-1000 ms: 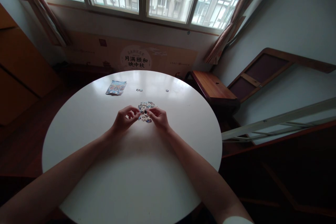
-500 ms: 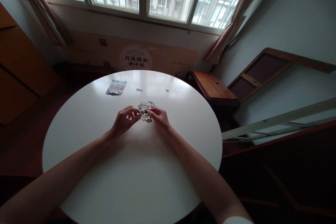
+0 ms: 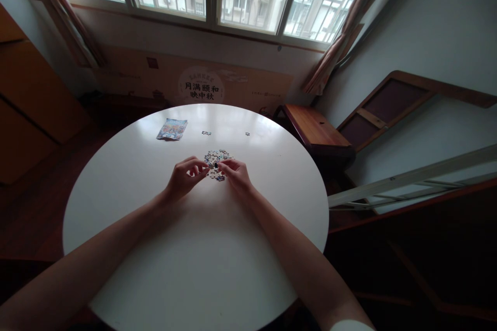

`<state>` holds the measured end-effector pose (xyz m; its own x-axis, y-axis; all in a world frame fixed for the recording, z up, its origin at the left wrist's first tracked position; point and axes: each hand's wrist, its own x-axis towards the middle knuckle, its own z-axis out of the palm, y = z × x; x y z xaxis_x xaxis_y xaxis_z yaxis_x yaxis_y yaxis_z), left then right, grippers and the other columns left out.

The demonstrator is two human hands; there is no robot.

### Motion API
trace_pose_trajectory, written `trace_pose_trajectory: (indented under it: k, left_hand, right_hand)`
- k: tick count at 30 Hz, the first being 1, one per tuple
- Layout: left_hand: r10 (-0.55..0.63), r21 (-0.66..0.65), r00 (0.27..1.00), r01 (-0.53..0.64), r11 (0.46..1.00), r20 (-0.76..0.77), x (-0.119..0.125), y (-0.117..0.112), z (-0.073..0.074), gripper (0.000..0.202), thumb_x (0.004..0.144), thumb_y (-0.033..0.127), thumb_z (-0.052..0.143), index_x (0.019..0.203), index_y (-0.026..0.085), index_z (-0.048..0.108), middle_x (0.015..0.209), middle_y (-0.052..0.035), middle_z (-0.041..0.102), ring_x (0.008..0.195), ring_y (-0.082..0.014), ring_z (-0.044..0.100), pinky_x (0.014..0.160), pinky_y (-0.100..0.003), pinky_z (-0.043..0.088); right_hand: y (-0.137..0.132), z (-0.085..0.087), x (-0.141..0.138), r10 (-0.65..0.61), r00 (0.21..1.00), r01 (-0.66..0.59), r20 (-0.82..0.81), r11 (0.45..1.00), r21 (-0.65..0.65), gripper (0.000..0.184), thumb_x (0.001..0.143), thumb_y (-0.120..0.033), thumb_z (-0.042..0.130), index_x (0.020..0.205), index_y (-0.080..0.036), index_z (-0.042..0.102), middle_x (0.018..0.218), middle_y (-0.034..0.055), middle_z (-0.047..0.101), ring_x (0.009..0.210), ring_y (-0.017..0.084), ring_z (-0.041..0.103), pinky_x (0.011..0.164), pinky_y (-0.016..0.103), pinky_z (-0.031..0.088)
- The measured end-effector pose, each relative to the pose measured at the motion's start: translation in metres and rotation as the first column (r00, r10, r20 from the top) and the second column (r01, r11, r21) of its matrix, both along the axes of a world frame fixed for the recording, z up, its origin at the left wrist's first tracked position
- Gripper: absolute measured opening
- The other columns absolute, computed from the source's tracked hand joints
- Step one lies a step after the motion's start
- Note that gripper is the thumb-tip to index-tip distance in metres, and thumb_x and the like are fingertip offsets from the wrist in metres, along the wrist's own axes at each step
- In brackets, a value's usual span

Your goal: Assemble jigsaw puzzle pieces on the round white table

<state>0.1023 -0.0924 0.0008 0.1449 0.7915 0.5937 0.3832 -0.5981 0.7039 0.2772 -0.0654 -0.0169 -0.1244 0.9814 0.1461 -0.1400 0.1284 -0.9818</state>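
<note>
Over a pile of small jigsaw puzzle pieces (image 3: 218, 156), my two hands face each other with their fingertips close together. My left hand (image 3: 187, 175) pinches a greyish puzzle piece (image 3: 211, 166) between thumb and forefinger. A dark puzzle piece (image 3: 216, 165) is in the pinch of my right hand (image 3: 235, 171). The two pieces are close to each other; whether they touch I cannot tell. Below the fingertips lies a bluish puzzle piece (image 3: 221, 178) at the pile's near edge.
The round white table (image 3: 186, 264) carries a colourful printed packet (image 3: 172, 129) at the far left. Beyond the pile lie a small group of puzzle pieces (image 3: 206, 133) and, farther right, another piece (image 3: 247, 134). A wooden stool (image 3: 316, 124) stands past the table's right edge.
The dark piece in my right hand and the greyish piece in my left have shifted very slightly. Both hands otherwise stay in place.
</note>
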Motion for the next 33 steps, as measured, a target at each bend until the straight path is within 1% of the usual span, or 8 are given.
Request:
trace_pose_trajectory:
  k: [7, 12, 16, 20, 22, 24, 29, 33]
  left_hand:
    - [0.005, 0.008, 1.000, -0.005, 1.000, -0.001, -0.002, 0.002, -0.004, 0.007, 0.079, 0.023, 0.066, 0.080, 0.017, 0.068, 0.069, 0.0000, 0.058, 0.053, -0.0064, 0.051, 0.048, -0.018, 0.040]
    - [0.021, 0.000, 1.000, -0.021, 1.000, -0.004, -0.001, 0.001, -0.003, 0.007, 0.078, 0.023, 0.066, 0.079, 0.016, 0.068, 0.068, 0.0001, 0.059, 0.052, -0.0066, 0.051, 0.047, -0.018, 0.039]
    - [0.023, -0.012, 1.000, -0.023, 1.000, -0.001, -0.001, 0.001, -0.003, 0.010, 0.078, 0.025, 0.065, 0.078, 0.016, 0.068, 0.069, -0.0007, 0.059, 0.052, -0.0066, 0.051, 0.047, -0.018, 0.040]
    - [0.030, -0.035, 0.999, -0.029, 0.999, 0.025, -0.001, 0.003, -0.006, 0.011, 0.078, 0.027, 0.066, 0.078, 0.016, 0.069, 0.069, -0.0010, 0.059, 0.051, -0.0060, 0.051, 0.046, -0.018, 0.040]
    - [0.039, -0.070, 0.998, -0.035, 0.997, 0.056, -0.002, 0.005, -0.007, 0.015, 0.077, 0.030, 0.068, 0.077, 0.015, 0.068, 0.069, -0.0009, 0.059, 0.049, -0.0060, 0.051, 0.045, -0.018, 0.041]
    - [0.055, -0.139, 0.993, -0.040, 0.990, 0.107, -0.002, 0.006, -0.008, 0.019, 0.075, 0.034, 0.070, 0.077, 0.015, 0.068, 0.066, -0.0003, 0.059, 0.048, -0.0067, 0.052, 0.043, -0.019, 0.042]
    - [0.121, -0.333, 0.974, -0.052, 0.942, 0.191, -0.004, 0.009, -0.008, 0.029, 0.070, 0.039, 0.074, 0.079, 0.012, 0.068, 0.058, 0.0008, 0.057, 0.047, -0.0090, 0.053, 0.042, -0.019, 0.043]
    - [0.111, -0.383, 0.974, -0.027, 0.924, 0.198, -0.005, 0.011, -0.009, 0.030, 0.068, 0.039, 0.075, 0.079, 0.012, 0.069, 0.061, -0.0012, 0.060, 0.048, -0.0091, 0.054, 0.042, -0.020, 0.044]
  right_hand:
    - [0.000, -0.002, 0.000, 0.015, 1.000, -0.015, -0.011, 1.000, 0.000, 0.028, 0.065, -0.042, 0.073, 0.073, -0.016, 0.070, 0.060, 0.0009, 0.065, 0.057, 0.011, 0.056, 0.056, 0.023, 0.044]
    - [0.001, -0.004, 0.000, 0.031, 0.999, -0.030, -0.020, 0.999, 0.018, 0.025, 0.066, -0.040, 0.073, 0.074, -0.016, 0.070, 0.062, 0.0009, 0.065, 0.058, 0.011, 0.057, 0.056, 0.023, 0.043]
    - [0.001, -0.003, 0.001, 0.033, 0.999, -0.033, -0.009, 0.999, 0.012, 0.026, 0.066, -0.040, 0.073, 0.074, -0.016, 0.070, 0.062, 0.0011, 0.065, 0.058, 0.011, 0.057, 0.056, 0.022, 0.043]
    - [0.001, -0.001, 0.001, 0.020, 1.000, -0.020, 0.009, 1.000, -0.004, 0.028, 0.065, -0.042, 0.073, 0.074, -0.016, 0.069, 0.062, 0.0016, 0.065, 0.058, 0.011, 0.057, 0.056, 0.023, 0.043]
    - [0.001, -0.001, 0.001, 0.014, 1.000, -0.014, 0.011, 1.000, -0.004, 0.028, 0.065, -0.042, 0.072, 0.074, -0.016, 0.069, 0.062, 0.0017, 0.065, 0.058, 0.012, 0.057, 0.056, 0.023, 0.043]
    - [0.001, 0.000, 0.001, 0.024, 1.000, -0.024, 0.002, 1.000, 0.006, 0.027, 0.066, -0.041, 0.072, 0.076, -0.016, 0.069, 0.063, 0.0016, 0.065, 0.059, 0.011, 0.057, 0.056, 0.023, 0.043]
    - [0.001, -0.002, 0.001, 0.043, 0.999, -0.042, -0.018, 0.998, 0.037, 0.025, 0.067, -0.038, 0.071, 0.080, -0.017, 0.069, 0.066, 0.0011, 0.066, 0.061, 0.011, 0.058, 0.057, 0.022, 0.045]
    - [0.001, -0.006, 0.000, 0.008, 1.000, -0.008, 0.007, 0.997, 0.077, 0.023, 0.068, -0.037, 0.070, 0.080, -0.018, 0.068, 0.068, 0.0015, 0.066, 0.062, 0.012, 0.058, 0.056, 0.022, 0.045]
